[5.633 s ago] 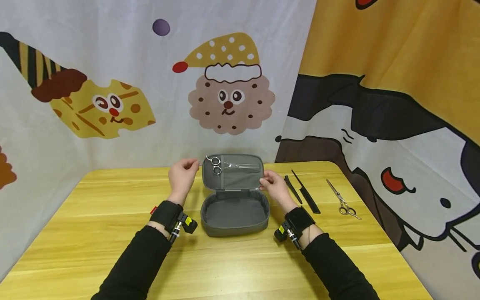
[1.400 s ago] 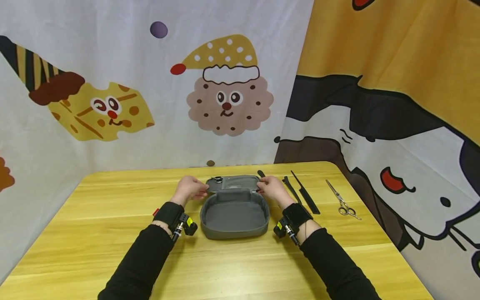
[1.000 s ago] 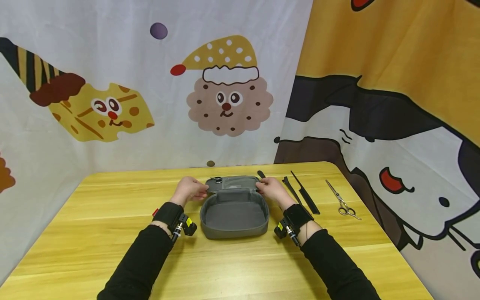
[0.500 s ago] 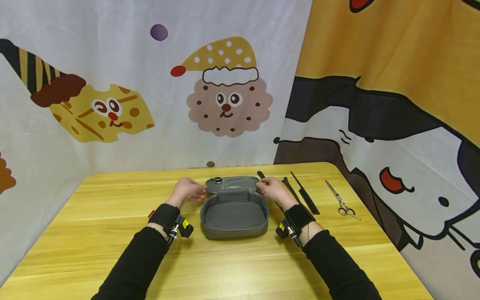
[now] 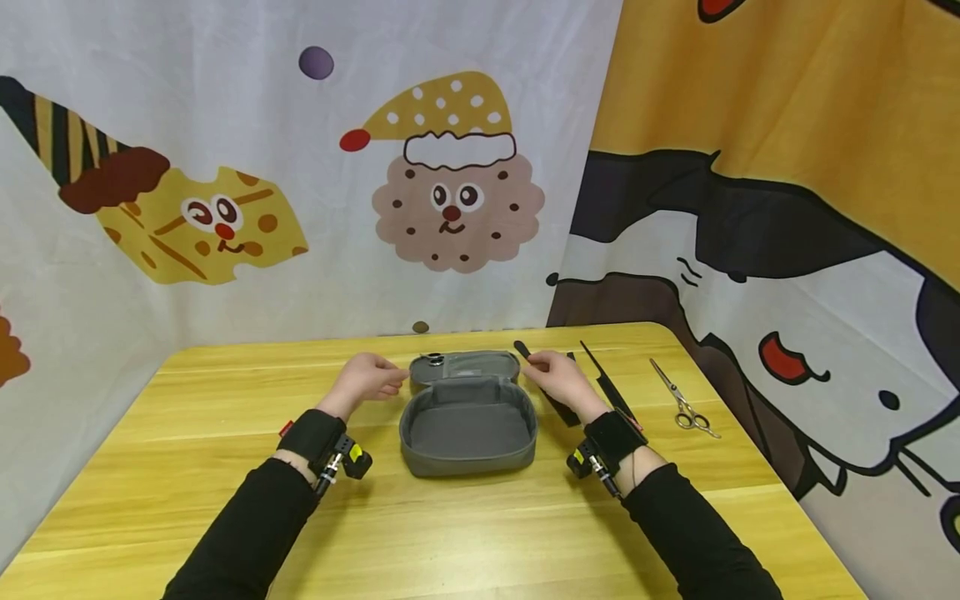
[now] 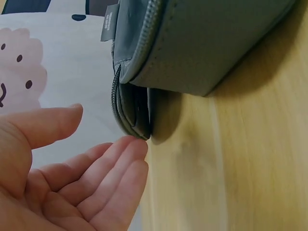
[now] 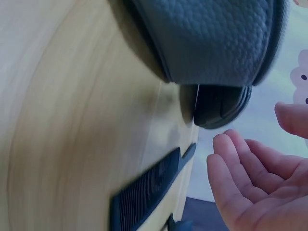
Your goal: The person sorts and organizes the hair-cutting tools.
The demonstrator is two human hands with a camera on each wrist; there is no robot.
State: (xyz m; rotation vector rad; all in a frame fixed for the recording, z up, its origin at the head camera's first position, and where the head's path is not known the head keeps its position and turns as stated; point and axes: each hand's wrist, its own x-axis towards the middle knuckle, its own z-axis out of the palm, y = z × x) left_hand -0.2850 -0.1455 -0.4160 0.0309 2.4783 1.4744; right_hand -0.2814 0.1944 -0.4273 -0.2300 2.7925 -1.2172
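Note:
A grey zippered case [image 5: 468, 463] stands unzipped on the table. Its lid [image 5: 487, 365] lies folded back at the far side, with a pair of silver scissors [image 5: 433, 359] tucked into the lid's left part. My left hand [image 5: 363, 385] is at the lid's left edge, fingers extended and thumb spread apart; in the left wrist view its fingertips [image 6: 139, 149] seem to just touch or nearly touch the lid. On the other side, my right hand [image 5: 561, 383] is beside the lid's right edge, fingers loosely extended and holding nothing. Under it lies a black comb [image 7: 147, 192], partly hidden in the head view.
Right of the case lie a thin-tailed black comb [image 5: 613, 392] and a second pair of scissors [image 5: 681, 407]. A dark slim item [image 5: 572, 357] is mostly covered by my right hand. A printed curtain [image 5: 457, 300] hangs behind the wooden table [image 5: 480, 542].
The lid has gone from standing up to lying back, uncovering a comb's handle behind it. Both hands have since let go of the lid and moved slightly outward.

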